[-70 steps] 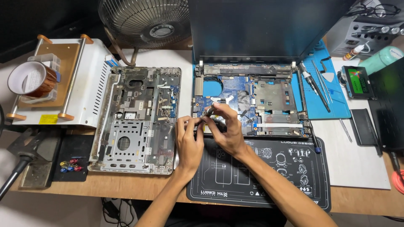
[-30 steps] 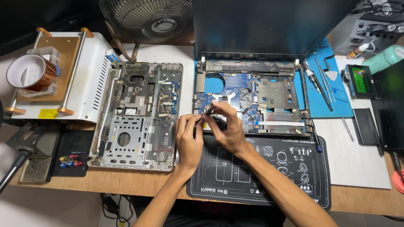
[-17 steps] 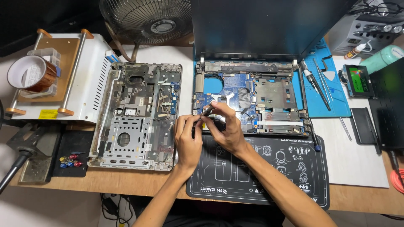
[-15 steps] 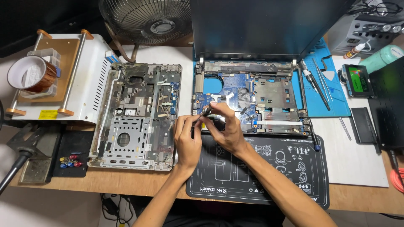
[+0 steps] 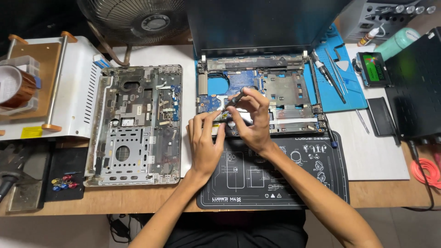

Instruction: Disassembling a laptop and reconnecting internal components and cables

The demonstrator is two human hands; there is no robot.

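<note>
An opened laptop base [image 5: 285, 92] with its blue circuit board exposed lies at the back of a black work mat [image 5: 298, 174]. My right hand [image 5: 252, 117] grips a small dark screwdriver [image 5: 233, 101] whose tip points down-left onto the board near the front edge. My left hand [image 5: 205, 140] rests beside it, fingers touching the front left edge of the laptop base. The laptop's dark screen [image 5: 262, 23] stands upright behind.
A removed grey laptop cover [image 5: 138, 124] lies to the left. Further left are a white machine [image 5: 69, 87] and a roll of brown tape [image 5: 14, 87]. A blue mat with tools [image 5: 335, 78], a green-labelled drive [image 5: 373, 69] and a fan [image 5: 138, 20] sit behind.
My hands have stayed at the same spot on the board with only slight finger and screwdriver shifts. The camera view has barely moved.
</note>
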